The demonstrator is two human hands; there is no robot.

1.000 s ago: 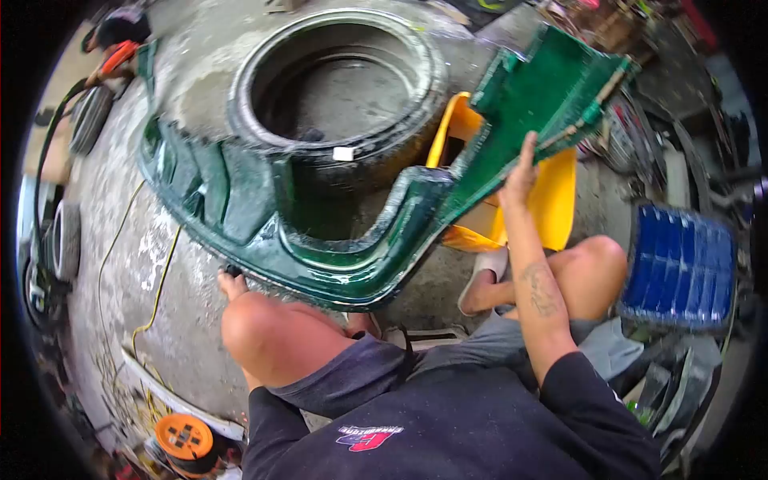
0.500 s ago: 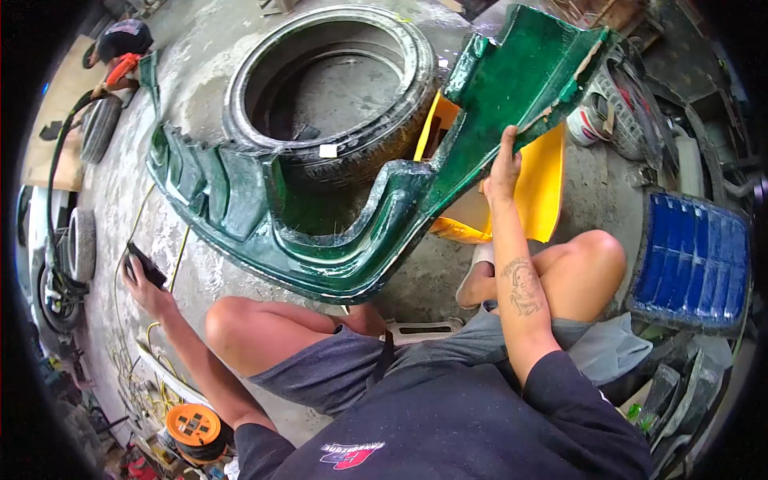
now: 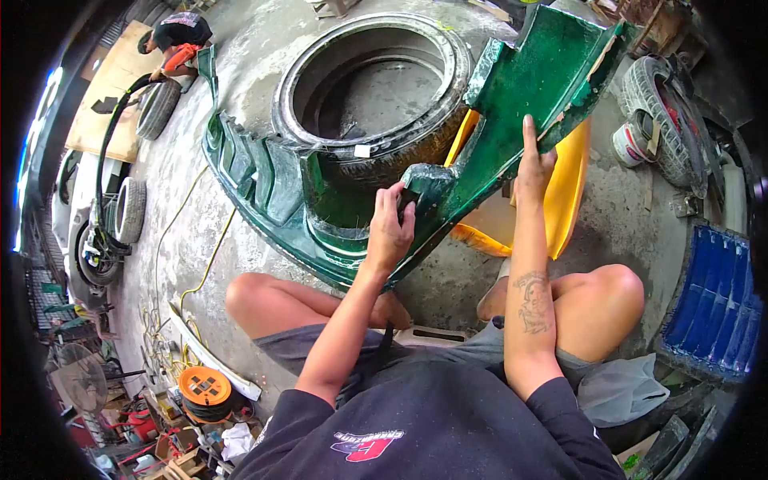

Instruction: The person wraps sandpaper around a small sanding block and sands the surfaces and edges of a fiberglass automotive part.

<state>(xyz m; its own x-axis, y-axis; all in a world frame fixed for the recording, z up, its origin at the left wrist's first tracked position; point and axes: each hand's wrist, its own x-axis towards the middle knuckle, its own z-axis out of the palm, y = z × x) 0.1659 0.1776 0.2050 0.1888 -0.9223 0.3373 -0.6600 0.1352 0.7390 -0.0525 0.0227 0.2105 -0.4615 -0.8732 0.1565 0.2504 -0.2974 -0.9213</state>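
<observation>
A large glossy green molded panel (image 3: 344, 252) with rough, ragged edges lies slanted across the view, over my bent legs and against a big tire (image 3: 384, 164). My right hand (image 3: 534, 164) grips the lower edge of its wide right-hand section, index finger stretched along the inner face. In my left hand (image 3: 392, 228) is a small dark object (image 3: 407, 196), held between thumb and fingers against the panel's raised curved edge near its middle. What exactly the object is cannot be made out. Behind the panel's right part stands a yellow plastic piece (image 3: 570, 192).
Blue slatted panel (image 3: 712, 300) at right, near a white bucket (image 3: 630, 146) and a worn tire (image 3: 652, 104). An orange cable reel (image 3: 205, 386) sits lower left, with yellow cord on the floor. Another person (image 3: 180, 36) crouches far left by a tire (image 3: 158, 110).
My left hand has moved from the floor side at the left onto the panel's middle, carrying the dark object. My right hand keeps its hold. The view has shifted left.
</observation>
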